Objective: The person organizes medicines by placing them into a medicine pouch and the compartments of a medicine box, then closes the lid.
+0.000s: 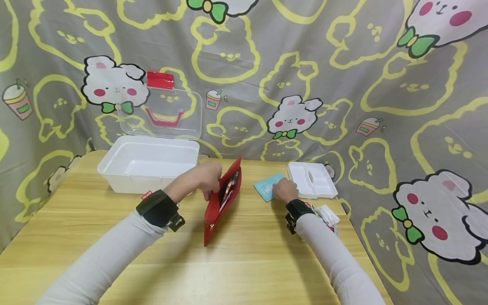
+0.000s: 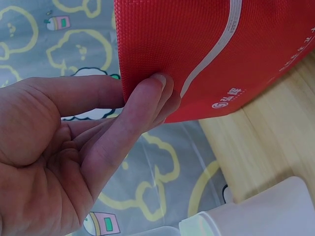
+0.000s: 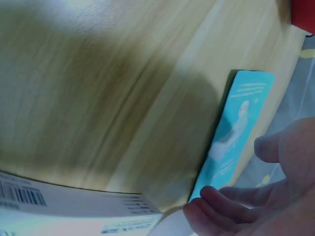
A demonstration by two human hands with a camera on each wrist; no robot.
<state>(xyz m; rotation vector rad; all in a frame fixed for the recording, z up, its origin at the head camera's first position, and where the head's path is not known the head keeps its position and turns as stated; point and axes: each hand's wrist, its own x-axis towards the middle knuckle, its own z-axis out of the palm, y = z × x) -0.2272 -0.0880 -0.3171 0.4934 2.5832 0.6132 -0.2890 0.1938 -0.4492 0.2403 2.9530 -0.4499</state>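
A red zip pouch (image 1: 222, 199) stands on edge over the table with its top agape, and pens show inside. My left hand (image 1: 209, 178) pinches its side between thumb and fingers; the left wrist view shows white print and a pale strip on the pouch (image 2: 197, 54). To the right lies a flat teal booklet (image 1: 265, 186) with a white figure on its cover. My right hand (image 1: 286, 189) is over the booklet's right part. In the right wrist view its fingertips are right at the near end of the booklet (image 3: 238, 128), thumb held apart from the fingers.
A white plastic box (image 1: 148, 167) with its clear, red-handled lid (image 1: 162, 112) raised stands at the back left. Beyond my right hand is a white divided tray (image 1: 312, 180). Packets (image 1: 328, 216) lie beside my right forearm. A patterned curtain (image 1: 244, 127) hangs behind the table.
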